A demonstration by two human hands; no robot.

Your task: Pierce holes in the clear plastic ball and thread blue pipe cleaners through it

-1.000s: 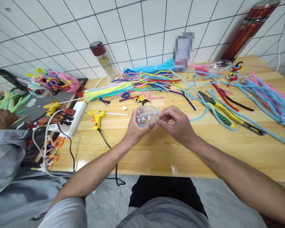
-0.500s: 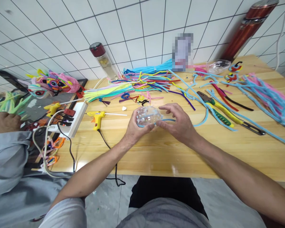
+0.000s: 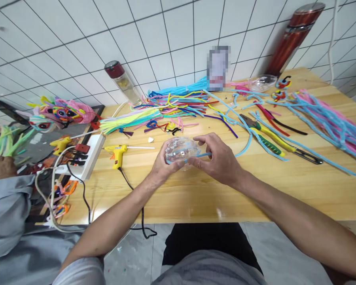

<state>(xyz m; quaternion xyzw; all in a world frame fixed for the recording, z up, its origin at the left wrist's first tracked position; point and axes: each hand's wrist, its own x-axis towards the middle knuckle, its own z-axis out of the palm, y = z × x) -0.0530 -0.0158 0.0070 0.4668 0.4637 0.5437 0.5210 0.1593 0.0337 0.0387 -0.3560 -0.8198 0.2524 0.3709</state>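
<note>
A clear plastic dome [image 3: 182, 149], with pale blue bits on its surface, is in my left hand [image 3: 163, 163], whose fingers wrap its left side and thumb presses its near edge. A light blue pipe cleaner [image 3: 205, 154] runs along the dome's lower rim and out to the right. My right hand [image 3: 221, 158] is closed around that pipe cleaner at the dome's right side, its thumb beside my left thumb. Part of the strand passes behind my right fingers and shows again beyond them on the table.
A yellow glue gun [image 3: 117, 153] lies left, near a white power strip [image 3: 91, 158]. Pliers [image 3: 265, 136] and bundled pipe cleaners [image 3: 338, 120] lie right; more bundles [image 3: 133, 118] lie behind. A red thermos [image 3: 296, 37] stands at the back. A co-worker's hand [image 3: 1, 168] is far left.
My right fingers have closed in on the pipe cleaner near the dome. The whole view has shifted slightly, so the table things appear farther left.
</note>
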